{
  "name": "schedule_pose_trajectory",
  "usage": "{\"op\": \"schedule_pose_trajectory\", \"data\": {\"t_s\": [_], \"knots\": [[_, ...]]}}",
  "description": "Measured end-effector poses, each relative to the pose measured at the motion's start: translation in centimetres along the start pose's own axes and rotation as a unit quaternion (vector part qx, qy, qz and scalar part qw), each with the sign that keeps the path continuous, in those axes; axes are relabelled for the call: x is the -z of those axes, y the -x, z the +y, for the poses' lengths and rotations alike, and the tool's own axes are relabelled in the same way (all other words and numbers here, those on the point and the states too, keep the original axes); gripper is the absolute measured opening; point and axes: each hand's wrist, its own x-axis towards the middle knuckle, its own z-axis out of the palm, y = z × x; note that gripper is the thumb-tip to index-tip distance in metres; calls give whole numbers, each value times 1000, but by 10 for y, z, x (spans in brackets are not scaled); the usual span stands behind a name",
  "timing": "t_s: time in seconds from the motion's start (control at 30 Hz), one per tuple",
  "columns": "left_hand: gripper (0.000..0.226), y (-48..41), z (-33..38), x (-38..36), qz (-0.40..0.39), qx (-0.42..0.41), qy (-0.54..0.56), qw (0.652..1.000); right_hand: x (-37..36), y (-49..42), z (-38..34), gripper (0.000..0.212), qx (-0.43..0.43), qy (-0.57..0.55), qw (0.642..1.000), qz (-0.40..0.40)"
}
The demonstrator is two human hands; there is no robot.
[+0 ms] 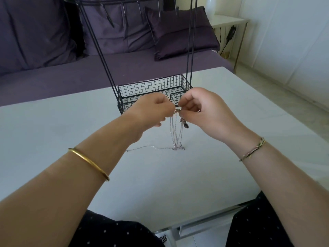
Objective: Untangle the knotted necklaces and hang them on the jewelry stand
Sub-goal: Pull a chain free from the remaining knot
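Pinching thin silver chains (175,132), both hands' fingers (184,104) meet.

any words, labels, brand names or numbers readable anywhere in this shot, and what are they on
"at" (uncertain reading): black stylised letters on a white object below the near edge of the white table, cut off by dark dotted clothing; the rest is hidden.
No other text shows on the black wire jewelry stand, the thin silver necklaces, the gold bangle or the braided thread bracelet.
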Motion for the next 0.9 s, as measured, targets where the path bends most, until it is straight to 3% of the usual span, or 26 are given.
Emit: {"op": "schedule_pose_trajectory", "data": {"t_s": [0.1,0.17,0.43,0.7,0.9], "knots": [[24,-2,1,0,-14,70,165,984,-1,2,-1,24,10,14,1000,-20],[25,-3,1,-1,-15,85,196,977,-3,2,-2,25,23,20,999,-17],[23,-5,-1,2,-41,88,144,985,1,1,2,26,59,44,996,43],[12,-4,0,1,-18,35,-21,999,-2,1,2,25,41,-23,998,41],[10,-8,-4,4,22,70,44,996,1,1,4,20,7,-16,1000,5]]}}
